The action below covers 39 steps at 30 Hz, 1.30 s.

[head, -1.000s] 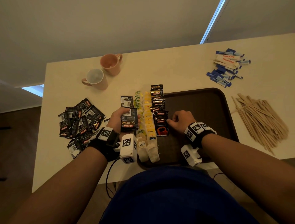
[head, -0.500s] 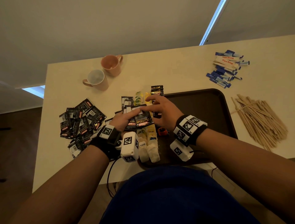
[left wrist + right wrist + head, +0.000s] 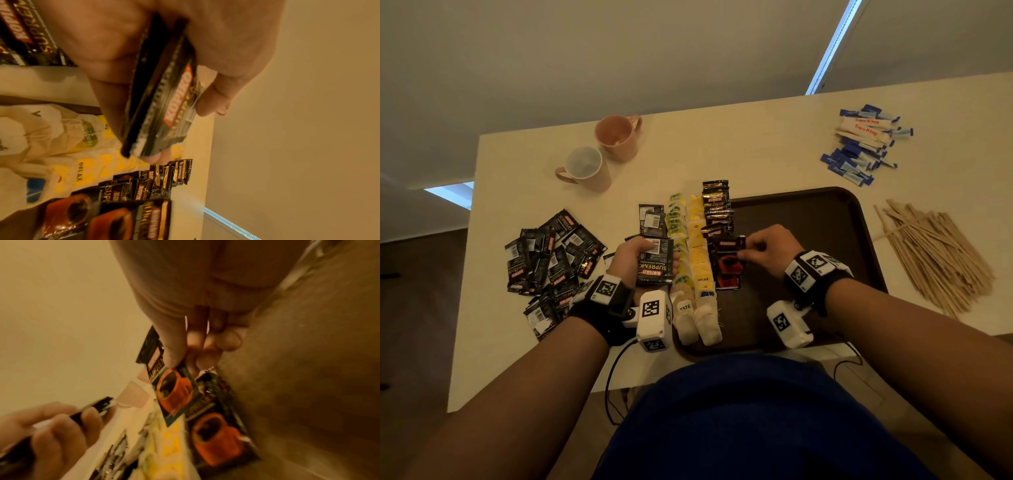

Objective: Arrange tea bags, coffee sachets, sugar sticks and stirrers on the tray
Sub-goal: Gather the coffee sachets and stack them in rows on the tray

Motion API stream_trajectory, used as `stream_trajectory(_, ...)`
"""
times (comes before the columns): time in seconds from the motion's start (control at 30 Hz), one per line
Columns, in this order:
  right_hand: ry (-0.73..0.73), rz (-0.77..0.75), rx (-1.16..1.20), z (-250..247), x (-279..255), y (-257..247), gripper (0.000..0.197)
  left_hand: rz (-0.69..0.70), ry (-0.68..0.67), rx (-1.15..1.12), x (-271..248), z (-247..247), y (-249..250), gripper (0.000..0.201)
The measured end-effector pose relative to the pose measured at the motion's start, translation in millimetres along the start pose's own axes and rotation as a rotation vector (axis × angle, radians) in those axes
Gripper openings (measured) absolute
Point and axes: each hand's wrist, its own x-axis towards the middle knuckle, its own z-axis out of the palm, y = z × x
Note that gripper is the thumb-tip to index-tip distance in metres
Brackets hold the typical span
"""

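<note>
Right hand (image 3: 768, 248) now back over the tray (image 3: 825, 219), fingers pinching one sachet (image 3: 729, 244) drawn from the left hand's stack (image 3: 655, 260), lowering it onto the coffee row (image 3: 717, 212) beside the tea bags (image 3: 697, 253). Left hand (image 3: 635, 262) gripping the remaining stack above the counter (image 3: 756, 144). Likely means coffee row nearly full-length; sugar sticks (image 3: 864, 144) and stirrers (image 3: 935, 253) untouched. Stack count hidden by fingers; wrist views blurred.

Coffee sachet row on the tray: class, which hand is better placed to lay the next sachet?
Right hand: it pinches one sachet over the row; left hand grips the stack.
</note>
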Motion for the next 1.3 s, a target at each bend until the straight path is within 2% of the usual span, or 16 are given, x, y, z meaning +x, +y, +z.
stream_trajectory(0.1, -0.152, 0.118, -0.007, 8, -3, 18, 0.017, -0.002, -0.032, -0.026, -7, 4, -1, 0.042)
stream_trajectory(0.17, -0.186, 0.169, -0.001, 17, -4, 24, 0.019, -0.008, -0.027, -0.037, -7, 5, -2, 0.043)
stream_trajectory(0.3, -0.155, 0.227, -0.028, 33, -2, 27, 0.025, -0.014, -0.004, -0.045, -6, 5, -3, 0.033)
stream_trajectory(0.47, -0.106, 0.235, -0.064, 42, 4, 22, 0.031, -0.029, -0.006, -0.074, -7, 3, -4, 0.037)
stream_trajectory(0.7, -0.027, 0.258, -0.06, 41, 8, 15, 0.029, -0.039, -0.013, -0.11, -8, 0, -3, 0.037)
stream_trajectory(1.3, -0.088, 0.299, -0.061, 39, 0, 11, 0.037, -0.034, 0.007, -0.111, -5, 0, -5, 0.035)
